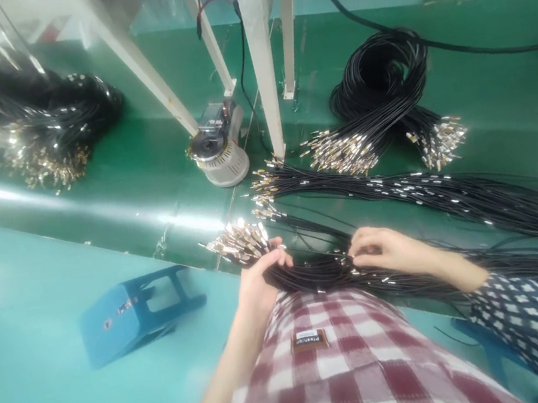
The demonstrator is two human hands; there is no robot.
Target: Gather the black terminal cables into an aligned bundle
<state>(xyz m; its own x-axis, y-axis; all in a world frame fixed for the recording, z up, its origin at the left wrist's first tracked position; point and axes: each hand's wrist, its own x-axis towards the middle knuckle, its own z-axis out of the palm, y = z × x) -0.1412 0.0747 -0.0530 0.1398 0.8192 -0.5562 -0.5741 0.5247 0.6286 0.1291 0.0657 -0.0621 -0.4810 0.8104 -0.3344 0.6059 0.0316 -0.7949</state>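
Observation:
My left hand [259,282] is closed around a thick bundle of black cables [310,275], just behind their metal-tipped ends. Those shiny connectors [240,241] fan out to the left, past my thumb. Farther right along the same bundle, my right hand [382,250] has its thumb and fingers pinched together at the cables. What exactly sits between those fingertips is too small to make out. A second long bundle of black cables [399,190] lies just beyond my hands, its metal ends pointing left.
Behind the bundles lies a coiled cable bunch [378,87]. A white round device [226,166] stands by the white table legs [264,81]. More cables [78,109] hang at the upper left. A blue plastic stool [129,316] lies on its side on the light floor.

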